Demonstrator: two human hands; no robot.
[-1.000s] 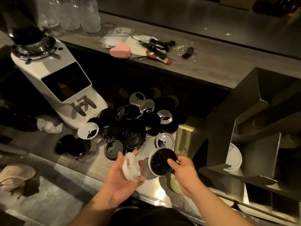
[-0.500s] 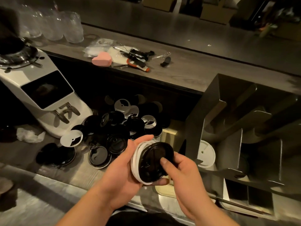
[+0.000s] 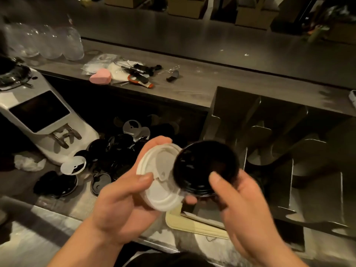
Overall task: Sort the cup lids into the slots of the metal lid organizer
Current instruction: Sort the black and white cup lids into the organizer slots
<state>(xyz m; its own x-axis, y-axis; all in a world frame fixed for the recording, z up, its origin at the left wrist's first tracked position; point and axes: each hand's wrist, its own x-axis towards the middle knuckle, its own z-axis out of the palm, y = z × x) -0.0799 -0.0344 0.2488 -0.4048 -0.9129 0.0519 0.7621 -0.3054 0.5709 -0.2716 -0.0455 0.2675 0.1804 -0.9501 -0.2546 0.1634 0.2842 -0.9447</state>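
Observation:
My left hand [image 3: 119,207] grips a stack of white cup lids [image 3: 159,178], thumb on top. My right hand [image 3: 244,214] holds a black lid [image 3: 204,166] just to the right of the white stack, its edge overlapping it, thumb pressed on its face. Both are held up in front of me, left of the metal lid organizer [image 3: 285,164], whose dark slots open at the right. A pile of loose black and white lids [image 3: 115,151] lies on the counter behind my left hand.
A white coffee grinder [image 3: 44,120] stands at the left. The raised shelf [image 3: 192,87] behind holds a pink heart sponge [image 3: 100,76], pens and clear glasses [image 3: 57,43]. A cream tray [image 3: 192,226] lies under my hands. Crumpled tissue [image 3: 28,162] sits by the grinder.
The black lid, pressed onto the white stack half a second ago, has come off to the right in my right hand. Both hands rose and the view shifted right.

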